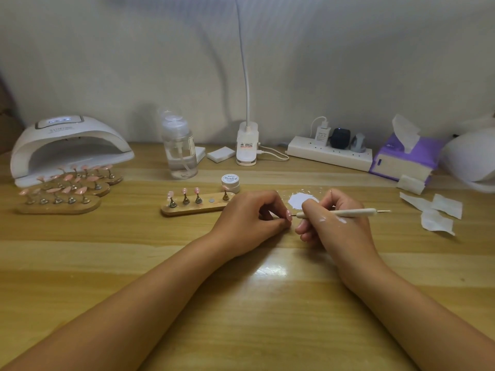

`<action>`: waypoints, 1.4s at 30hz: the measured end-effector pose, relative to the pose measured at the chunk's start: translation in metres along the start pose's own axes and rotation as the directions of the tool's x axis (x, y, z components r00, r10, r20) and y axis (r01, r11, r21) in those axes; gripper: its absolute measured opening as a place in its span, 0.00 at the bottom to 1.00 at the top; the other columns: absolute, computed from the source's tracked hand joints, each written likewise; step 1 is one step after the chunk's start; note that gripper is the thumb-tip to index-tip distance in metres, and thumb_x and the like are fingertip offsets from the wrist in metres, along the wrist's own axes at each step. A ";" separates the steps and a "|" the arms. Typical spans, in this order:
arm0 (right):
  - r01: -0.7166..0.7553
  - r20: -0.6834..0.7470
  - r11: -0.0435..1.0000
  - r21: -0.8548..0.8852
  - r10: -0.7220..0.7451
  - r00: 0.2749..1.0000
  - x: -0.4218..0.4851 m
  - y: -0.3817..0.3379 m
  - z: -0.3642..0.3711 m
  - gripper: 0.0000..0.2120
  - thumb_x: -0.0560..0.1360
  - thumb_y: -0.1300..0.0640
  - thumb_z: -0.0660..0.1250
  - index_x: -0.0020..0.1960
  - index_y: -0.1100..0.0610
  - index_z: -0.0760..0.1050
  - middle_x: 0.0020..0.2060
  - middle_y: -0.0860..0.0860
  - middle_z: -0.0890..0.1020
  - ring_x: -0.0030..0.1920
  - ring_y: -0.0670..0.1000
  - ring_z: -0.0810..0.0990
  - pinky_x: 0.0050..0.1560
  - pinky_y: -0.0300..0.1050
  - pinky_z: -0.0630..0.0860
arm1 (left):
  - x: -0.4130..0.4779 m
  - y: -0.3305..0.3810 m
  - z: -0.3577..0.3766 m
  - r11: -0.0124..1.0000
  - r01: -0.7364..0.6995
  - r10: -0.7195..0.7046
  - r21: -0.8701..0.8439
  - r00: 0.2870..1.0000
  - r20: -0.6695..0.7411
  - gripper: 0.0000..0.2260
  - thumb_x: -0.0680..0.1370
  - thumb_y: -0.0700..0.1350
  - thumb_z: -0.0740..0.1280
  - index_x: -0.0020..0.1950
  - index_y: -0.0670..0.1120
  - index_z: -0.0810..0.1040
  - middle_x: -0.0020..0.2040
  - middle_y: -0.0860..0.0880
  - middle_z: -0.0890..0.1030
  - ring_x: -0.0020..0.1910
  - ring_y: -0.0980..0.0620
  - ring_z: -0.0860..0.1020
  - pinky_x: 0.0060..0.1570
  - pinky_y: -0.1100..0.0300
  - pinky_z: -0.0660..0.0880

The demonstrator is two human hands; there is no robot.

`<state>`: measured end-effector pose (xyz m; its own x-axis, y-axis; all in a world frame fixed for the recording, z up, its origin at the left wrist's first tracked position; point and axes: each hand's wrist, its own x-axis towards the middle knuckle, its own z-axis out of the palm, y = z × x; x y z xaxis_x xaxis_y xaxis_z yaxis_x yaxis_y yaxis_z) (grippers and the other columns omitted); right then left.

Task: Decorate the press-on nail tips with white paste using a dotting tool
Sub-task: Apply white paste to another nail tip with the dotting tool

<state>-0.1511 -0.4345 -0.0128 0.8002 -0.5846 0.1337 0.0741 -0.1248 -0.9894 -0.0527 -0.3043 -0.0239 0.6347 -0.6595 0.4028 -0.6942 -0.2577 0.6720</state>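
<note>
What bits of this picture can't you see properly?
All in the head view:
- Nail tip: mostly hidden by the left hand pinching it; any dots are too small to see.
- White paste: its near edge is behind the right hand, which holds the dotting tool.
- Lamp: its head is cut off by the top edge.
- White rounded object: cut off by the right edge.
- Jar: small print under "Painted" too tiny to read.
</note>
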 end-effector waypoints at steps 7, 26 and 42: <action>0.001 -0.004 1.000 0.028 -0.001 1.000 0.001 0.000 0.000 0.12 0.73 0.64 0.67 0.34 0.58 0.67 0.25 0.57 0.82 0.22 0.48 0.77 0.24 0.38 0.73 | 0.000 0.001 0.000 1.000 -0.003 0.003 -0.006 1.000 -0.008 0.10 0.73 0.41 0.75 0.39 0.55 0.79 0.33 0.65 0.79 0.34 0.57 0.79 0.37 0.62 0.74; 0.107 -0.177 0.986 -0.128 -0.129 0.976 0.007 -0.007 -0.017 0.09 0.72 0.59 0.68 0.37 0.59 0.69 0.24 0.54 0.79 0.27 0.47 0.74 0.37 0.48 0.71 | -0.001 0.000 0.000 1.000 0.007 -0.007 -0.026 1.000 0.003 0.11 0.73 0.42 0.76 0.39 0.58 0.79 0.37 0.66 0.81 0.36 0.61 0.80 0.39 0.65 0.75; 0.009 -0.111 0.913 -0.408 -0.060 0.992 0.021 0.011 -0.020 0.12 0.75 0.50 0.71 0.39 0.56 0.73 0.29 0.46 0.84 0.28 0.43 0.79 0.41 0.49 0.77 | -0.001 0.001 0.000 1.000 0.001 -0.002 -0.029 1.000 -0.008 0.12 0.72 0.41 0.76 0.39 0.58 0.79 0.38 0.61 0.82 0.39 0.63 0.80 0.42 0.69 0.75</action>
<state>-0.1457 -0.4640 -0.0201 0.7232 -0.6617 0.1980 -0.1679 -0.4466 -0.8789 -0.0540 -0.3040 -0.0230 0.6386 -0.6532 0.4068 -0.6832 -0.2380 0.6904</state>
